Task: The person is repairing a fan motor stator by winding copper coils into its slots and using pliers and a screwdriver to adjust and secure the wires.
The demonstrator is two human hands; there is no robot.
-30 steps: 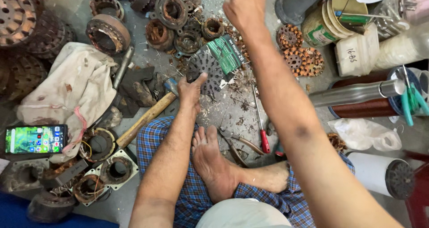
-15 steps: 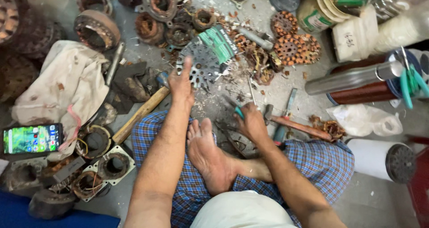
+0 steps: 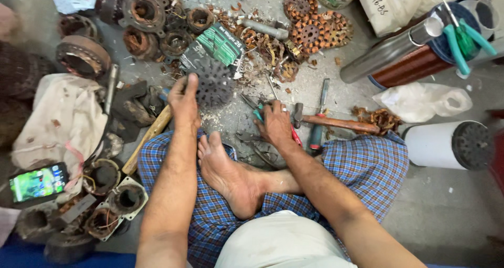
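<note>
On the concrete floor (image 3: 451, 205), amid scattered motor parts, a person is sitting cross-legged in a blue checked cloth (image 3: 362, 163) with one bare foot (image 3: 226, 168) lying between the arms. The left hand (image 3: 185, 101) is resting against the left edge of a dark, round, finned rotor (image 3: 214, 81), its grip lying partly open with the thumb side touching the rotor rather than closing around it. The rotor is sitting on the floor just below a green-and-black packet (image 3: 221, 43). The right hand (image 3: 275, 123) is pressing down on a cluster of hand tools, its grip curling over green-handled pliers (image 3: 258, 112); whether the fingers are fully closing on them cannot be told. A red-handled tool (image 3: 296, 138) is showing beside that hand, and a hammer (image 3: 336, 123) with a wooden handle is lying just to its right. A wooden handle (image 3: 149, 137) is lying near the left forearm. A phone (image 3: 38, 182) with a lit screen is lying at the far left beside a stained cloth (image 3: 63, 116).
</note>
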